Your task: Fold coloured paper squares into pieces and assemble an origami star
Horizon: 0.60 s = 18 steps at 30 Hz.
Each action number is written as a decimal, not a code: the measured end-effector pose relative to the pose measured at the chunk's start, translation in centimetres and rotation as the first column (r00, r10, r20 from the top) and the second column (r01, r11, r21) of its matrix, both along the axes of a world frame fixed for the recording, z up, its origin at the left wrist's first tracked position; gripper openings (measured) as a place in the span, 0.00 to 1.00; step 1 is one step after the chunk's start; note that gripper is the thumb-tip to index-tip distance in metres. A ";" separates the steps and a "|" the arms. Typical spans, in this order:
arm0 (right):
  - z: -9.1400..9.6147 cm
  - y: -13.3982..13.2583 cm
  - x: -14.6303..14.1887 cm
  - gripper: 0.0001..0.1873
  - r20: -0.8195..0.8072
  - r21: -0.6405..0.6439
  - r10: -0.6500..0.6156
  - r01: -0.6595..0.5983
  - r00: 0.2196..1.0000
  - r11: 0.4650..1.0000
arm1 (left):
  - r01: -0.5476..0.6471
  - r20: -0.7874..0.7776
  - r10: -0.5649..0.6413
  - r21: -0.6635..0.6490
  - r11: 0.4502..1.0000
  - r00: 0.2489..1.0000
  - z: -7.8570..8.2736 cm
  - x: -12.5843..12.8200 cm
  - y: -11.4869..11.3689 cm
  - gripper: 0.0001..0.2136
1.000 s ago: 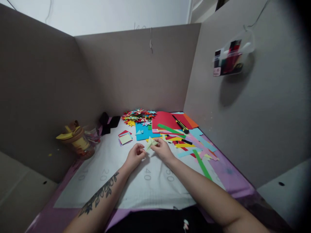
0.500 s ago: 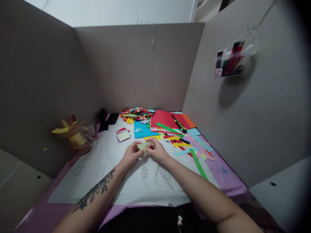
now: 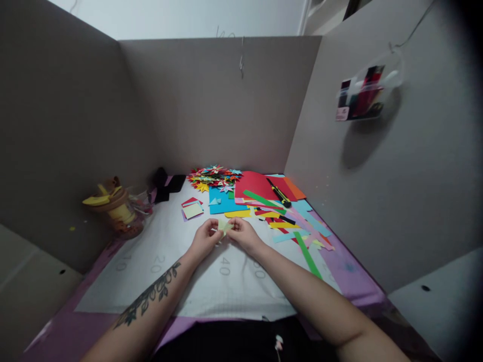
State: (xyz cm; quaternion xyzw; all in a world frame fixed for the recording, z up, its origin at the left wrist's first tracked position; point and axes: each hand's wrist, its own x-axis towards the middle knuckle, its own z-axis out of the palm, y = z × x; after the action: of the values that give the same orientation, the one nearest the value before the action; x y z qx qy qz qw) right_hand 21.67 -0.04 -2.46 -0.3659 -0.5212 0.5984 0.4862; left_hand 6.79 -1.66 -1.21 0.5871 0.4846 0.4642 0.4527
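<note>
Between my two hands, a small pale yellow-green piece of folded paper [image 3: 223,227] is pinched above the white mat. My left hand [image 3: 206,237] grips its left side with thumb and fingers closed. On its right side, my right hand [image 3: 242,234] pinches it the same way. The exact folds are too small to make out. Just beyond my left hand lies a small stack of paper squares [image 3: 192,210], with a pale yellow one on top. A light blue folded piece [image 3: 215,201] rests on the blue sheet [image 3: 226,207] beyond my hands.
Many-coloured paper stars [image 3: 213,177] are piled at the back. Red sheets [image 3: 253,185] carry a yellow-black box cutter [image 3: 279,194]. Paper strips [image 3: 307,255] scatter to the right. A clay pot [image 3: 119,211] stands left; a plastic holder [image 3: 364,95] hangs on the right wall.
The folded paper has turned between my fingers and now shows a different shape. Both hands stay nearly in place. The view has shifted slightly.
</note>
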 end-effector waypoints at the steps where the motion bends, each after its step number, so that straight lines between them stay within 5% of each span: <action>1: 0.1 0.0 -0.1 0.10 -0.008 -0.018 0.000 0.000 1.000 1.000 | -0.016 0.025 0.016 -0.012 1.000 1.000 0.0 0.0 0.0 0.13; 6: 0.1 -0.2 -0.5 0.12 -0.048 -0.095 -0.001 -0.003 0.999 0.995 | -0.052 0.126 0.058 -0.051 0.997 0.990 -0.3 0.1 0.2 0.13; 18: -0.2 -0.3 -0.6 0.12 -0.031 -0.045 -0.042 0.041 0.999 0.998 | -0.036 0.046 0.037 -0.016 0.999 0.998 -0.6 0.2 0.1 0.12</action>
State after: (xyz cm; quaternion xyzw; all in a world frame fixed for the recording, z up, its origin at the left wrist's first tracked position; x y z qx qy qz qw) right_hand 21.10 -0.31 -2.68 -0.3779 -0.4923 0.6053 0.4985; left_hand 6.96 -1.57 -1.84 0.5639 0.4883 0.4821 0.4596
